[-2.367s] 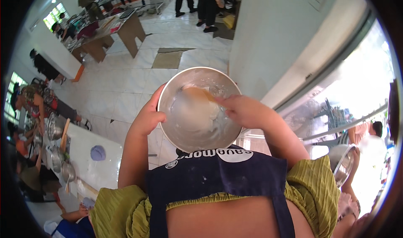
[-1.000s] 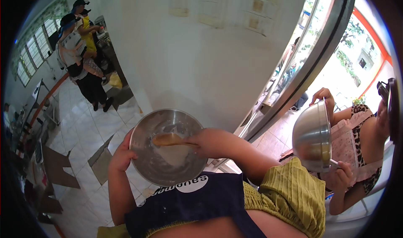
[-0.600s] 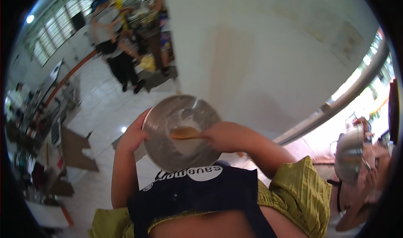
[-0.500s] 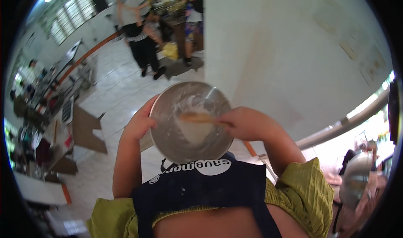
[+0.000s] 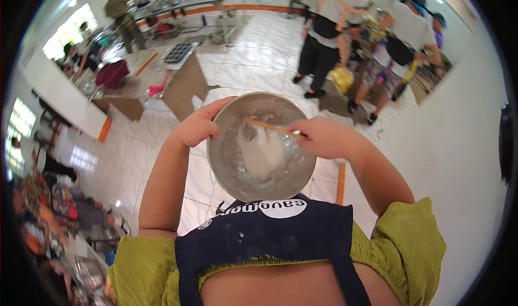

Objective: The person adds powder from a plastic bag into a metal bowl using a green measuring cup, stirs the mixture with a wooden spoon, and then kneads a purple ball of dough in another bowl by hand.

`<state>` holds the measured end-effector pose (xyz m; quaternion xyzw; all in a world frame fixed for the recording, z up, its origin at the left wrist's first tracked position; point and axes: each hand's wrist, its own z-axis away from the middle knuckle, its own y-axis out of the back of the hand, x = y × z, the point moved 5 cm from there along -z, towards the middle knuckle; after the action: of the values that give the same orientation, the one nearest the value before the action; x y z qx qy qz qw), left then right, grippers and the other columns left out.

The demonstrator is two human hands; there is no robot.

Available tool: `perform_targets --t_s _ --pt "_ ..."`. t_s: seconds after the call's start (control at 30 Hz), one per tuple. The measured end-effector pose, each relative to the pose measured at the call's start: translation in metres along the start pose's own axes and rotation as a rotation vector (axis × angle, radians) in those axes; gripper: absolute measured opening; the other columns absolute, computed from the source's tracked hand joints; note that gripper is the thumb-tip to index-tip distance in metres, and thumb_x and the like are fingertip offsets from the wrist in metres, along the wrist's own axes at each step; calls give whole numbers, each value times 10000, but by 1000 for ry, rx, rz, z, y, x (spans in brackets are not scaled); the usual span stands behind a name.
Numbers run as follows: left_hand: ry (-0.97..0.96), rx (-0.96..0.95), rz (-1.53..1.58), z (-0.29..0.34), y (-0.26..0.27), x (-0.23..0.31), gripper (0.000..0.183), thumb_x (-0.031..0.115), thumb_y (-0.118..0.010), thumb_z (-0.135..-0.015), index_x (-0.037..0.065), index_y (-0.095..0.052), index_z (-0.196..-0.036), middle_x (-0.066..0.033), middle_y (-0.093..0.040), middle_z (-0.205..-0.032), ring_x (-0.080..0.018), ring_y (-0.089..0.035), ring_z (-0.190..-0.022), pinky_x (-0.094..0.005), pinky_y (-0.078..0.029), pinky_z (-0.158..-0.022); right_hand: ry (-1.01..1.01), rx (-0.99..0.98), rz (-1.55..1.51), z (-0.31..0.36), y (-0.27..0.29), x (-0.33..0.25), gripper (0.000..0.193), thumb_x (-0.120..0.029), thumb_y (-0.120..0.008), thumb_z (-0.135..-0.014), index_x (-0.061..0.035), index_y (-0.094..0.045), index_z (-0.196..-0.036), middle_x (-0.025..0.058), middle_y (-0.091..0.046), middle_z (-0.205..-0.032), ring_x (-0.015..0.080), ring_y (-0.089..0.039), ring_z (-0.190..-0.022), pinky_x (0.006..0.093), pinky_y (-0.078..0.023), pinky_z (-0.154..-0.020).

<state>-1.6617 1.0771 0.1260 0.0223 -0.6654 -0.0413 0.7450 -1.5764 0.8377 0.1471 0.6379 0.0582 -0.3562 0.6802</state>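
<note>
A grey metal mixing bowl point(image 5: 229, 163) is held in front of my apron, its mouth facing up. My left hand point(image 5: 199, 125) grips its left rim, the thumb inside and the fingers outside. Pale, wet batter or dough point(image 5: 264, 157) lies in the bowl, with smears up the walls. My right hand point(image 5: 324, 137) is closed round the end of a wooden spatula point(image 5: 270, 127) at the right rim. The spatula slants across the upper part of the bowl, its far end by the mixture. Exactly how its tip meets the mixture is hard to make out.
Far left, a table point(image 5: 132, 82) bears a muffin tin point(image 5: 179, 52), a rolling pin point(image 5: 145, 62) and a maroon cloth point(image 5: 112, 74). People stand at a counter at the upper right, one near a yellow bag point(image 5: 342, 78). A white wall point(image 5: 431, 171) rises to my right.
My view has turned to the right, so the tables and people appear elsewhere. The spatula, blurred before, is now sharper and slants across the bowl. Both hands keep their grips.
</note>
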Motion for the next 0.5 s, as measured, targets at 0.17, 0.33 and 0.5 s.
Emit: perform_targets --t_s 0.17,0.33,0.5 --pt "125 217 -34 4 78 -5 864 -54 -470 -568 73 -392 -1419 -10 -553 -1243 -79 -537 -868 -200 -425 -630 239 -259 155 -102 1 -6 385 -136 -545 -814 -87 -567 -1195 202 -652 -898 346 -635 -854 426 -489 -788" --pt "48 421 -3 23 154 2 844 -41 -495 -573 68 -419 -1407 -12 -578 -1153 -76 -507 -793 -215 -396 -574 387 -250 125 -210 64 -26 384 -111 -508 -834 -58 -557 -1211 213 -648 -961 350 -630 -902 404 -483 -805" --pt "171 479 -112 24 195 6 845 -34 -485 -559 83 -442 -1395 -3 -586 -1118 -80 -501 -794 -216 -398 -578 638 -520 301 -272 37 -57 387 -104 -471 -843 -117 -584 -1212 213 -647 -988 370 -621 -929 450 -475 -833"
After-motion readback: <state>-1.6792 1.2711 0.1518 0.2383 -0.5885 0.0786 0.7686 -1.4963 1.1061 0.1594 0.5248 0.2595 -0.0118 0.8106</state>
